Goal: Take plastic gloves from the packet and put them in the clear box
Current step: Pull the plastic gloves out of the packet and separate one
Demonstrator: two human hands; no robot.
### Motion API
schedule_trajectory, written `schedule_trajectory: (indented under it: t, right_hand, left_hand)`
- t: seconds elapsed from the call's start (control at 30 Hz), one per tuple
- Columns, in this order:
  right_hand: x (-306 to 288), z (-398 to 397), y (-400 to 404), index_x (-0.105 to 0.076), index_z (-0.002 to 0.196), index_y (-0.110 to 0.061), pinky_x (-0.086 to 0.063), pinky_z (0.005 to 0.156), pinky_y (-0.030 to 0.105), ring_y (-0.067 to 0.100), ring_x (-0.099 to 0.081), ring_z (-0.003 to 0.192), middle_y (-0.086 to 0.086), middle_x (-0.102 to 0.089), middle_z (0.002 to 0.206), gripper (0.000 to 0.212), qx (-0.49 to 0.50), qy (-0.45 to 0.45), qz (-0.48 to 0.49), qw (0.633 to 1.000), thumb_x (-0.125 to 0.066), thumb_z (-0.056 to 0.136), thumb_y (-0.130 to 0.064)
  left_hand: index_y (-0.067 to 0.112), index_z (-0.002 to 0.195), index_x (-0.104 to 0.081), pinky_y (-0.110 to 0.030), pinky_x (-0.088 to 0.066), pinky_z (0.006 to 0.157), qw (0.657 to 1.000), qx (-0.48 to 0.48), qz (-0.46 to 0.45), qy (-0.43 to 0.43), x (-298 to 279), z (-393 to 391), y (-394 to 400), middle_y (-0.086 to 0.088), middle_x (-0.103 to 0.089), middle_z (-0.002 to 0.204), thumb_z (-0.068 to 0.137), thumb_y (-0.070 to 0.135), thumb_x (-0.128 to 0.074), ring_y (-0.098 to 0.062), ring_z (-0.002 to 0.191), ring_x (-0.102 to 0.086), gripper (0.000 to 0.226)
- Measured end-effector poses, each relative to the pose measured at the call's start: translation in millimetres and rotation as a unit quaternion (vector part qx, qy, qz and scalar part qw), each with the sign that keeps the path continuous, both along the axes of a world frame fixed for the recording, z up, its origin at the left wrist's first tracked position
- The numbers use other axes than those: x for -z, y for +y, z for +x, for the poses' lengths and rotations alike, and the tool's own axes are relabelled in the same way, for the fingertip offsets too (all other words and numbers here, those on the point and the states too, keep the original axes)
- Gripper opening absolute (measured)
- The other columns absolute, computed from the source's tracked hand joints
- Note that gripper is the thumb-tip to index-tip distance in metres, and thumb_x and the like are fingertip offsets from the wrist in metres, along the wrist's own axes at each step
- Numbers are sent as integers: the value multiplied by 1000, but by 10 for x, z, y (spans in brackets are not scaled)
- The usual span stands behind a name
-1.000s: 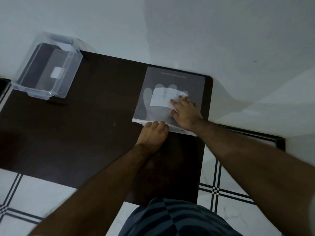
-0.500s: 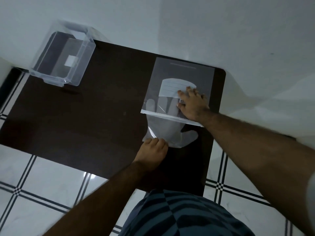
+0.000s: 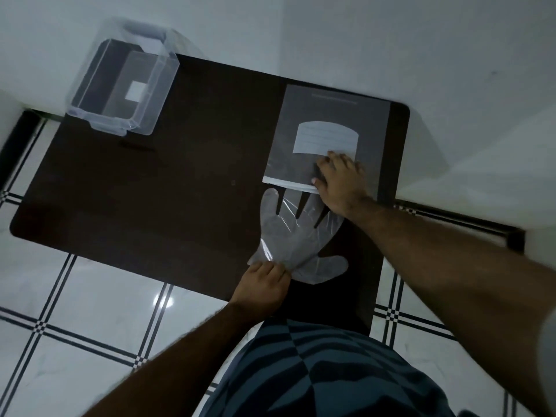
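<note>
A flat grey packet (image 3: 328, 121) with a white label lies at the far right of the dark table (image 3: 168, 191). My right hand (image 3: 341, 183) presses flat on the packet's near, open edge. A clear plastic glove (image 3: 296, 233) lies drawn out of the packet toward me, only its fingertips still at the opening. My left hand (image 3: 261, 284) pinches the glove's cuff near the table's front edge. The clear box (image 3: 120, 85), with nothing in it, stands at the table's far left corner.
The table stands against a white wall (image 3: 361, 31) on a white tiled floor with dark lines (image 3: 90, 311). My striped clothing (image 3: 316, 371) fills the bottom of the view.
My left hand has pulled the glove toward me, so nearly the whole glove now lies outside the packet. My right hand has stayed pressed on the packet's edge.
</note>
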State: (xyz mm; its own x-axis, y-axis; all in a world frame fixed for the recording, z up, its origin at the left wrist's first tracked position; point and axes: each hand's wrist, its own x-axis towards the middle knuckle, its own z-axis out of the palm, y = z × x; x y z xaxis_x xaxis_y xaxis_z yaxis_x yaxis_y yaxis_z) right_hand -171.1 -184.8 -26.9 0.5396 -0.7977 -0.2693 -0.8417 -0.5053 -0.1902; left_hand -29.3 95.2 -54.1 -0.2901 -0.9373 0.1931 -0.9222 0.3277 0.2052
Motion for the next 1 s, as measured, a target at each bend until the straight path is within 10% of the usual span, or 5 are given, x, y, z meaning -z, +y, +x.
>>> schedule_trajectory:
  t: [0.33,0.53,0.63,0.7,1.0]
  right_hand:
    - [40,-121,917,-41,159,-19,-19,129,56,31,-31,157,10,-39,167,63,-136,1,-35,990,-28,108,-54]
    - [28,-166,1160,-11,169,-21,0,130,54,28,-3,164,6,-8,178,77,-176,45,2,983,-18,106,-65]
    - [33,-79,1119,-3,169,-23,2,130,58,27,5,163,4,-1,178,82,-187,56,7,981,-17,103,-70]
    - [61,-19,1077,-2,169,-24,4,129,60,27,7,163,4,1,178,85,-198,71,-1,978,-17,101,-73]
    - [155,-38,1034,3,169,-27,7,126,67,32,16,162,7,10,177,97,-192,118,-21,974,-14,93,-86]
  left_hand:
    - [11,86,-74,-36,-49,65,998,57,26,7,33,150,329,-7,-67,80,87,20,-71,-27,68,-61,10]
    - [9,138,-69,-40,-54,87,998,9,61,23,-56,305,481,-7,-75,117,95,49,-68,-26,98,-69,59]
    - [18,170,-25,-52,-27,129,979,-56,196,3,-68,427,396,-6,-34,173,104,66,-44,-26,159,-33,85]
    - [23,173,-3,-53,0,134,965,-60,253,-32,5,484,379,0,0,180,104,75,-29,-19,167,1,90]
    - [21,173,-4,-61,-4,132,967,-43,240,-74,194,532,472,-3,-2,181,98,88,-25,-22,167,3,103]
